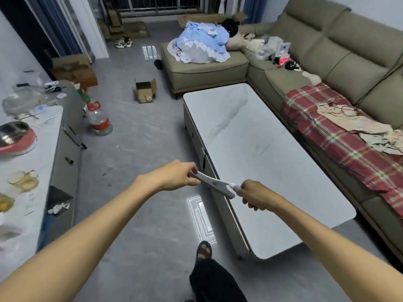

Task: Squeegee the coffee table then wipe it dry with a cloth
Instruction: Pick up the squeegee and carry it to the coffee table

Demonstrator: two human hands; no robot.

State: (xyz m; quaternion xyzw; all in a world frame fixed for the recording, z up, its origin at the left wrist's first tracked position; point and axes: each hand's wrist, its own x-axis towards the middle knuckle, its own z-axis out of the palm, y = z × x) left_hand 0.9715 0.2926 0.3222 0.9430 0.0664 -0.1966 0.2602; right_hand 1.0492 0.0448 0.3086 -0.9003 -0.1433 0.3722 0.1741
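Observation:
A white squeegee (214, 184) is held in the air between both hands, just over the near left edge of the white coffee table (257, 149). My left hand (176, 176) pinches the end of its blade. My right hand (256, 195) grips its handle. The table top is glossy with faint smears. No cloth for wiping is identifiable; a crumpled beige fabric (353, 123) lies on the sofa.
An olive L-shaped sofa (327, 62) wraps the table's far and right sides, with a red plaid blanket (340, 136) and a clothes pile (200, 42). A cluttered cabinet (54, 153) runs along the left. A water jug (99, 118) and an open cardboard box (145, 90) stand on the grey floor.

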